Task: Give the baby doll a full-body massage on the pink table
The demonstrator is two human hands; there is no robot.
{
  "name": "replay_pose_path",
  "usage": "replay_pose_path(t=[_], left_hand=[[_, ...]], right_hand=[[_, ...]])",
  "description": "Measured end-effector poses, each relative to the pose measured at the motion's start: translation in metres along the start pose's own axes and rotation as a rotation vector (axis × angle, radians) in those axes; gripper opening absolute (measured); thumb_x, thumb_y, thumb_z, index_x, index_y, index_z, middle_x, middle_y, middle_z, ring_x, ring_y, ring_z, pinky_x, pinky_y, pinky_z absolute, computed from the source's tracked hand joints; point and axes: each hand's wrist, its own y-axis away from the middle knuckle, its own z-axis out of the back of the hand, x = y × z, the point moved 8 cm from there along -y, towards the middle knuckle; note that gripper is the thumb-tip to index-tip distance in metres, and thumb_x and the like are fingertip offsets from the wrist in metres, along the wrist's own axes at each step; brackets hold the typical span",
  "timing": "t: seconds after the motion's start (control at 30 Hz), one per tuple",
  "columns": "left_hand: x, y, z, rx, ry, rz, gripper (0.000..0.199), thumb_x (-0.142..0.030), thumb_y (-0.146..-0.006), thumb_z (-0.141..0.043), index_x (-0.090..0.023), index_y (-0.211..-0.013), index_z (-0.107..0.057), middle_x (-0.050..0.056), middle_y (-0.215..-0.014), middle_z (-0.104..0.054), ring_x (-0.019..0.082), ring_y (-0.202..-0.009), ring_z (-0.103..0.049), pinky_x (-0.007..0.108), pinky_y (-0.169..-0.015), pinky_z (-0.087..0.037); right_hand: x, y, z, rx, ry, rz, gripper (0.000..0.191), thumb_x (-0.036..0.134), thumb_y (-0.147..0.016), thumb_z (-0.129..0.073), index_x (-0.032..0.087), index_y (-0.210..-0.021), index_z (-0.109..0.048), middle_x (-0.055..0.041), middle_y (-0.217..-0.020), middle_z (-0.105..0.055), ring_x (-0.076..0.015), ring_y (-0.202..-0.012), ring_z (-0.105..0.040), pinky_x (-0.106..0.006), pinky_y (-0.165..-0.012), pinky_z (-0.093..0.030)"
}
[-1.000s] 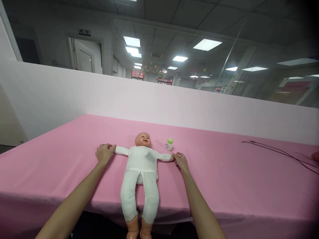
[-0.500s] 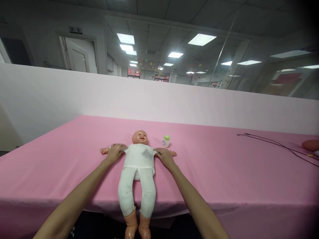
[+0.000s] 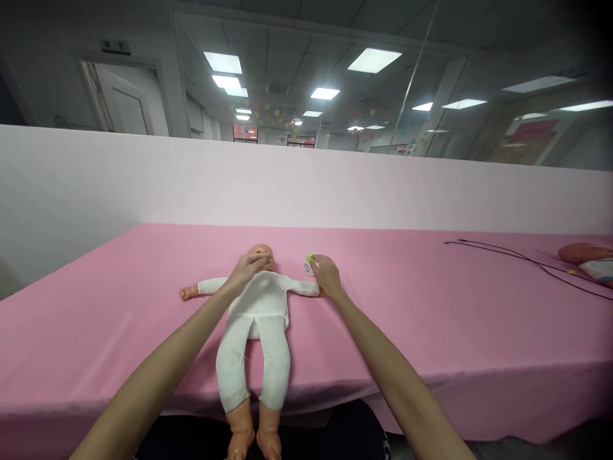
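A baby doll [image 3: 261,297] in a white body suit lies on its back, arms spread, with its feet hanging past the table's front edge. My left hand [image 3: 249,268] is over the doll's chin and neck, hiding part of the face. Its fingers stretch out to the right and hold nothing. Right of the doll's head, my right hand [image 3: 327,273] has its fingers closed at the green lid of a small white jar [image 3: 307,269]. The hand hides the jar's right side. The doll's left hand lies just below my right wrist.
A pink cloth [image 3: 397,306] covers the table. On the right lie thin black cables [image 3: 507,252] and a second doll [image 3: 582,253] at the edge of view. Behind the table stands a low white wall [image 3: 335,185] with glass above it.
My left hand has left the doll's arm and moved over to its chin. My right hand has gone from the other arm up to the jar. The view has shifted slightly.
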Motion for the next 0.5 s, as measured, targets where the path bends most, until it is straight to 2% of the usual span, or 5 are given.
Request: replay_pose_path(t=[0.1,0.23,0.33,0.43,0.5], left_hand=[[0.025,-0.036,-0.073,0.024,0.403,0.228,0.044,-0.051,-0.102,-0.054,-0.013,-0.111,-0.073,0.023,-0.146,-0.061,0.03,-0.142,-0.054,0.039,-0.118,-0.044],[0.061,-0.072,-0.138,0.019,0.506,0.398,0.073,-0.073,-0.099,-0.042,-0.01,-0.128,-0.065,0.029,-0.151,-0.052,0.033,-0.148,-0.046,0.042,-0.115,-0.048],[0.073,-0.078,-0.157,0.049,0.511,0.387,0.081,-0.08,-0.095,-0.042,-0.011,-0.131,-0.064,0.028,-0.146,-0.057,0.033,-0.143,-0.052,0.042,-0.111,-0.051],[0.073,-0.072,-0.153,0.032,0.49,0.382,0.082,-0.08,-0.094,-0.044,-0.01,-0.131,-0.064,0.027,-0.142,-0.061,0.033,-0.137,-0.058,0.041,-0.109,-0.053],[0.065,-0.066,-0.146,0.033,0.462,0.363,0.082,-0.079,-0.095,-0.046,-0.01,-0.134,-0.064,0.028,-0.142,-0.062,0.033,-0.134,-0.06,0.041,-0.107,-0.053]], right_hand=[[-0.006,-0.013,-0.007,-0.019,0.034,0.076,0.049,0.017,-0.1,-0.037,0.011,-0.14,-0.064,-0.0184,-0.145,-0.063,-0.0313,-0.136,-0.056,-0.047,-0.116,-0.041],[-0.013,-0.016,-0.03,0.109,0.005,0.124,0.058,0.012,-0.094,-0.041,0.012,-0.151,-0.054,-0.018,-0.154,-0.056,-0.0307,-0.146,-0.049,-0.051,-0.122,-0.037],[-0.02,-0.018,-0.032,0.17,-0.021,0.133,0.059,0.014,-0.092,-0.047,0.014,-0.151,-0.054,-0.0173,-0.158,-0.052,-0.0315,-0.15,-0.045,-0.052,-0.124,-0.036],[-0.017,-0.017,-0.026,0.183,-0.146,0.102,0.056,0.023,-0.098,-0.048,0.012,-0.153,-0.053,-0.0195,-0.16,-0.049,-0.0342,-0.154,-0.038,-0.058,-0.127,-0.029],[0.003,-0.005,-0.023,0.157,-0.292,0.104,0.059,0.036,-0.104,-0.044,0.016,-0.159,-0.044,-0.0165,-0.165,-0.043,-0.0331,-0.158,-0.029,-0.06,-0.129,-0.021]])
